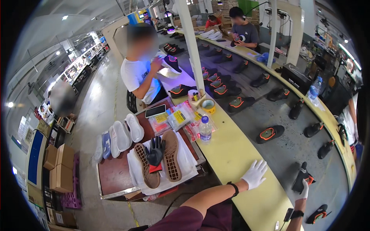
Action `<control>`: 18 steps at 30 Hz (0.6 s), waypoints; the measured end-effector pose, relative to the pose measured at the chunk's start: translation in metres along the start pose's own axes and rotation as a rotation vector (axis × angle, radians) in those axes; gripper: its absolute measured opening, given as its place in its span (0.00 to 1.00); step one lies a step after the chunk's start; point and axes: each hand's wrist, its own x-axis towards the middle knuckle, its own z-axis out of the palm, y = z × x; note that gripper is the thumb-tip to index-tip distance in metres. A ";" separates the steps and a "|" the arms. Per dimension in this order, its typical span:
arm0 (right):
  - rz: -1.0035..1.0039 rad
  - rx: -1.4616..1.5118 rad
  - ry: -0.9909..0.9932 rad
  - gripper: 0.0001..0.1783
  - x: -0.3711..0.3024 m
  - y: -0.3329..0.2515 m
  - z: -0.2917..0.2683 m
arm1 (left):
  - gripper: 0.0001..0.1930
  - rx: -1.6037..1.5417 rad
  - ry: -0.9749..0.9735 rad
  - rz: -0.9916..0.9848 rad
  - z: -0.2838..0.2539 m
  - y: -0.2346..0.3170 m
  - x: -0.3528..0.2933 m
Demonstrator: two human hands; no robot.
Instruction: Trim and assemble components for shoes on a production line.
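In a white glove, my left hand lies flat on the yellow bench edge, fingers spread and nothing in them. My right hand, also gloved in white, grips a black shoe with orange trim over the grey conveyor surface. Its fingers are partly hidden behind the shoe. Beyond my hands another black shoe with an orange-edged collar lies on the grey surface. One more shoe sits to the right of my right hand.
A side table at left holds tan soles, a black glove, white soles and a phone. A water bottle and tape roll stand on the bench. A co-worker handles a shoe; several shoes line the conveyor.
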 end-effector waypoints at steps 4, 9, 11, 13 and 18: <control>-0.228 -0.370 0.082 0.21 -0.067 0.031 -0.072 | 0.33 0.007 0.018 0.085 0.009 0.012 0.013; -0.480 -0.945 0.348 0.48 -0.148 0.159 -0.046 | 0.31 -0.017 0.054 0.104 0.016 0.006 0.010; -0.457 -1.030 0.410 0.50 -0.168 0.175 -0.008 | 0.30 -0.086 0.007 0.126 0.019 0.011 -0.012; -0.481 -1.061 0.430 0.51 -0.188 0.177 0.010 | 0.30 -0.339 0.099 0.048 0.028 0.032 -0.032; -0.661 -0.998 0.338 0.33 -0.207 0.196 0.025 | 0.47 -0.943 -0.150 0.194 0.005 0.124 -0.090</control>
